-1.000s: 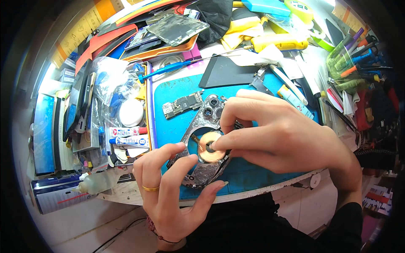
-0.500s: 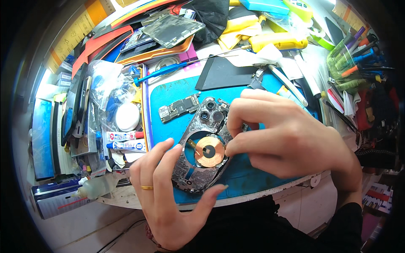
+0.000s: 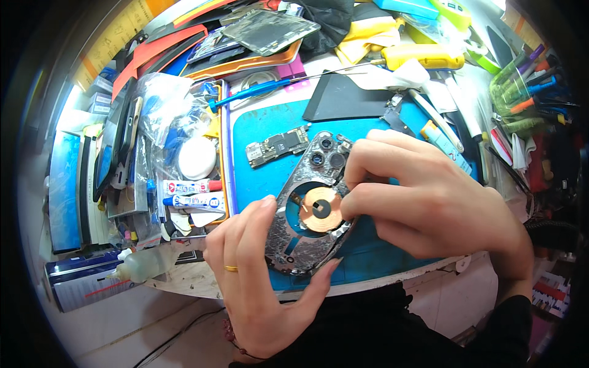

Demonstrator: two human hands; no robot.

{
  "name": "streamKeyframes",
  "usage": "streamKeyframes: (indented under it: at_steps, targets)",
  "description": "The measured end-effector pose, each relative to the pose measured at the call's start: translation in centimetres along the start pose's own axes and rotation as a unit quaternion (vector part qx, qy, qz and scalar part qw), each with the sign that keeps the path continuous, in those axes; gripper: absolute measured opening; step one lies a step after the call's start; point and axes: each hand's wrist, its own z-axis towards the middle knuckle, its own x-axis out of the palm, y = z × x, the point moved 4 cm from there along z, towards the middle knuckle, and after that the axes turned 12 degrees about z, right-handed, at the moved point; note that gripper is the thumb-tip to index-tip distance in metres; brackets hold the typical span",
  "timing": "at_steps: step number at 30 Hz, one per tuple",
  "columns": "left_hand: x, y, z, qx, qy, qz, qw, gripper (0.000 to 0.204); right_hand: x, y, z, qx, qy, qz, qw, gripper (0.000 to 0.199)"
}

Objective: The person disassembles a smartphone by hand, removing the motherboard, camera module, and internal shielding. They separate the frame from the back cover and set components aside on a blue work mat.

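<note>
A phone's bare metal back housing (image 3: 282, 242), scratched silver with camera lenses at its top, lies tilted on the blue work mat. My left hand (image 3: 257, 264) grips its lower part, fingertips along the left edge and thumb by the bottom right corner. A round copper charging coil (image 3: 330, 219) with a dark centre sits over the housing's circular opening. My right hand (image 3: 411, 190) is closed in a pinch at the coil's right edge; its fingers hide the exact contact. A small logic board (image 3: 279, 147) rests on the mat beyond the housing.
A blue screwdriver (image 3: 251, 93) and a dark flat panel (image 3: 343, 98) lie behind the mat (image 3: 251, 187). Glue tubes (image 3: 196, 201) and a round white lid (image 3: 197, 157) are at left. A clear cup (image 3: 512, 86) of tools stands right, and stacked phone parts (image 3: 270, 30) are at the back.
The whole scene has shifted slightly right and up in view. My left thumb has come in against the housing's bottom right corner. The right hand keeps its pinch by the coil.
</note>
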Motion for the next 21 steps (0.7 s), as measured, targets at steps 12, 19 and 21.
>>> streamKeyframes:
  at_steps: [12,19,21]
  targets:
    - [-2.1,1.2,-1.7,-0.025,0.001,0.016,1.000,0.107,-2.3,-0.3,-0.3,0.139,-0.157,-0.162,0.964,0.014]
    - [-1.3,1.5,-2.1,-0.025,0.009,-0.032,0.999,0.098,-2.1,-0.7,-0.5,0.156,-0.129,-0.122,0.972,0.011]
    - [-1.3,1.6,-2.1,-0.023,0.012,-0.037,0.999,0.098,-2.0,-0.8,-0.5,0.153,-0.127,-0.110,0.974,0.011]
